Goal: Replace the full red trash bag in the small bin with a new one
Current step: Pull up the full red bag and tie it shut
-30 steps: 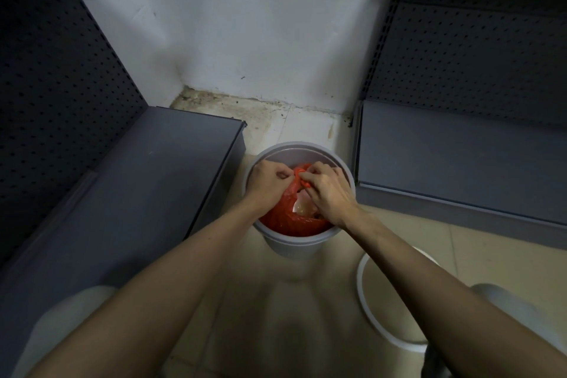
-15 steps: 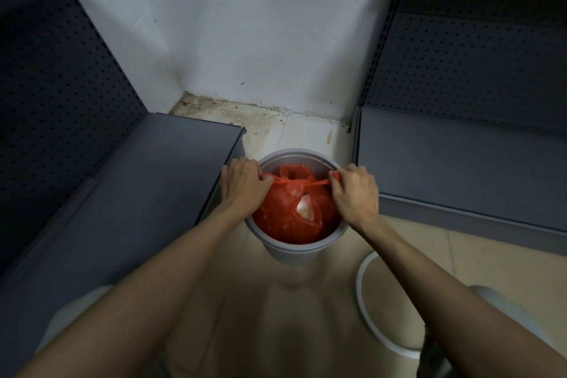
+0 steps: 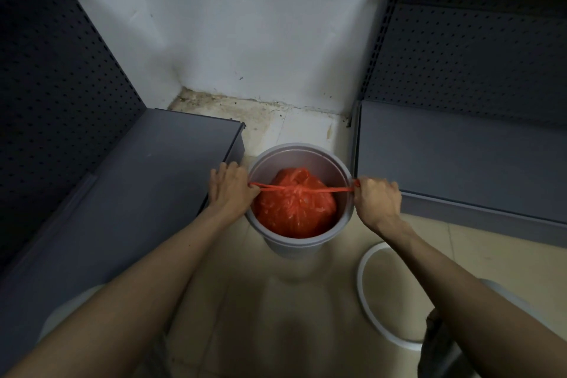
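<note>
A small grey round bin stands on the tiled floor between two shelf units. Inside it sits a full red trash bag, its top gathered into a knot at the middle. Two thin red handle ends stretch straight out from the knot to both sides. My left hand grips the left end just outside the bin's left rim. My right hand is closed on the right end beyond the right rim. Both strands are taut.
Low grey shelf bases flank the bin on the left and right, with perforated back panels above. A white wall corner is behind. A white ring lies on the floor at the lower right.
My hands have pulled apart from the bag's middle to outside the bin rim, drawing the red ends tight. The bag's top is now closed in a knot.
</note>
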